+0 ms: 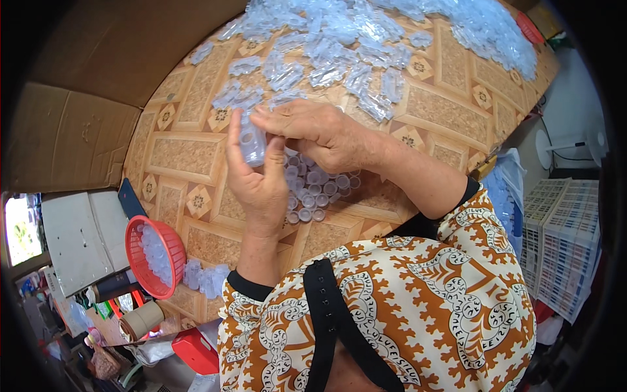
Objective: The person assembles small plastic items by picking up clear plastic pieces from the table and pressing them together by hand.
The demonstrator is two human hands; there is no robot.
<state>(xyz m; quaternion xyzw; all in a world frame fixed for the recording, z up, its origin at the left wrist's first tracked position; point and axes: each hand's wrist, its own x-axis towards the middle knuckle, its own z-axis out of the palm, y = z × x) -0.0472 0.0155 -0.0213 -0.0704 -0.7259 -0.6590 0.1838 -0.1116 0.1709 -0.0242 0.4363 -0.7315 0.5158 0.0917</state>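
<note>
A clear, hollow plastic piece (253, 151) with a round hole in its face stands upright in my left hand (256, 193), gripped between thumb and fingers. My right hand (323, 134) reaches across from the right, its fingers bent and closed at the upper end of the same piece. Whether a small part sits between those right fingertips is hidden. Just below my right hand lies a cluster of small round clear caps (315, 191), partly covered by the hand and wrist. Loose clear plastic pieces (284, 75) lie beyond both hands.
A larger heap of clear pieces (490, 36) spreads along the far right of the patterned table (189, 153). At the left, a red basket (177, 258) holds clear parts, with several more beside it (208, 279). A cardboard wall (72, 130) rises at the left edge.
</note>
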